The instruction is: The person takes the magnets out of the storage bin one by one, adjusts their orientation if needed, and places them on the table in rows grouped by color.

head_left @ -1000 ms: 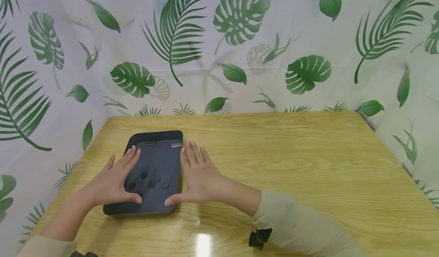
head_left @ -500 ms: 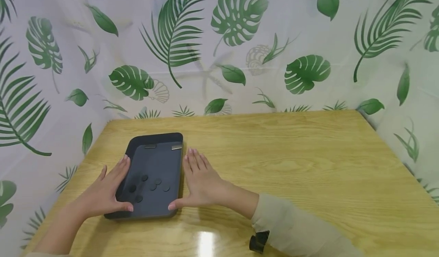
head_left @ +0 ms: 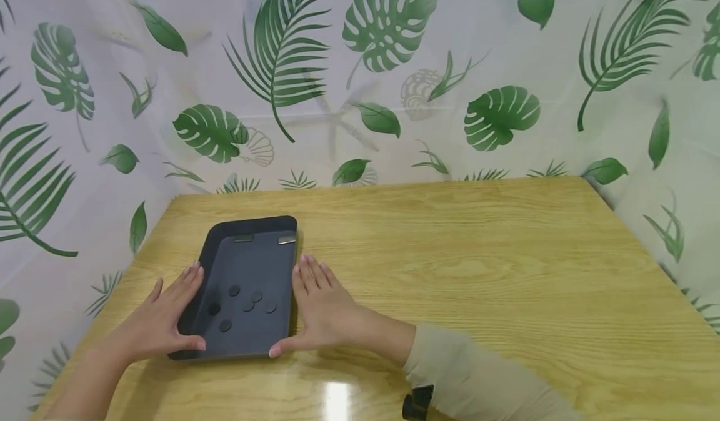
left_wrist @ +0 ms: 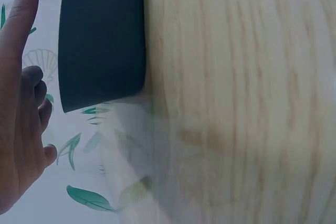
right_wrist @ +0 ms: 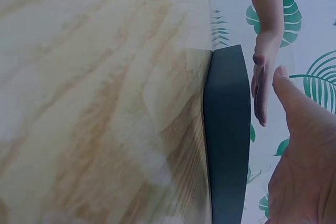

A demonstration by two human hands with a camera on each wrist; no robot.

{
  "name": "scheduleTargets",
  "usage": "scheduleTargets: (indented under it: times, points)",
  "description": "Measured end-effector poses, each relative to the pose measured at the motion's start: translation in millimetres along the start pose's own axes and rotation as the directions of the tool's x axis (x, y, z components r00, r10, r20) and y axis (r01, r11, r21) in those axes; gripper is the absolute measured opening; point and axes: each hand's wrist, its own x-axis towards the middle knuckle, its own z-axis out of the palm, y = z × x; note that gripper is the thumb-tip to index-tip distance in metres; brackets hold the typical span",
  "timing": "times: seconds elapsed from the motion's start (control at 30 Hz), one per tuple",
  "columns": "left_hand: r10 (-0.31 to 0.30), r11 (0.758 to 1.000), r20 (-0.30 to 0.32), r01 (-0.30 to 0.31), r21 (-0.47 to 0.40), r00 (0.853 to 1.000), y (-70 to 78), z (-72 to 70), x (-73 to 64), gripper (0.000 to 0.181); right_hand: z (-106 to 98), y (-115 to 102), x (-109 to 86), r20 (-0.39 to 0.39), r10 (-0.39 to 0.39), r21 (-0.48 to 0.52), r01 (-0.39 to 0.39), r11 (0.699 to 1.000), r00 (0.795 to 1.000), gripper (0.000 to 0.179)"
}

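Note:
A dark grey rectangular tray [head_left: 259, 268] with raised walls lies on the left part of the table. My left hand [head_left: 160, 322] is at its left side, fingers straight and thumb spread over the near left corner. Along the right wall, my right hand [head_left: 322, 308] has its fingers extended, the thumb pointing at the near right corner. Whether either hand actually touches the tray, I cannot tell. Several flat dark discs [head_left: 225, 326] lie in its near half. Two small shiny rectangular pieces [head_left: 287, 240] are at its far end. Both wrist views show the tray's outer wall [left_wrist: 102, 40] close to the hands.
The wooden table [head_left: 478, 271] extends far to the right of the tray. A white cloth [head_left: 439, 140] with green leaf prints stands behind it and along both sides. A black strap [head_left: 418, 402] is on the right sleeve.
My left hand has moved left and toward me, from over the tray to its left side. The right hand has slid slightly toward me along the right wall. The tray stays almost in place.

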Motion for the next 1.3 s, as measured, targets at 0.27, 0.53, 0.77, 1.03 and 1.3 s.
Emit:
scheduleTargets:
  times: [0.27, 0.53, 0.77, 1.03, 1.3]
  points:
    - [-0.019, 0.999, 0.005, 0.019, -0.030, 1.000, -8.4, 7.8, -7.1, 0.122, 7.2, -7.0, 1.0, 0.012, -0.022, -0.039, 0.023, 0.999, 1.000, 0.126]
    - [-0.079, 0.996, 0.025, 0.080, -0.037, 0.997, -19.9, 13.6, -21.3, 0.123, 13.6, -10.8, 0.6, 0.019, -0.038, -0.112, 0.040, 0.993, 0.999, 0.125]
    - [-0.057, 0.997, 0.002, 0.057, -0.046, 0.998, -22.4, 18.9, -26.1, 0.122, 19.4, -11.7, 0.8, -0.001, -0.015, -0.141, 0.015, 0.990, 1.000, 0.124]
    - [-0.010, 0.999, -0.020, 0.009, -0.043, 1.000, -23.1, 20.2, -26.1, 0.121, 23.1, -9.6, 4.5, 0.006, 0.010, -0.102, -0.009, 0.995, 1.000, 0.123]
    - [0.029, 1.000, -0.058, -0.029, -0.005, 0.998, -20.5, 23.5, -24.7, 0.123, 22.1, -11.4, 8.2, 0.003, 0.043, -0.053, -0.043, 0.998, 0.999, 0.125]
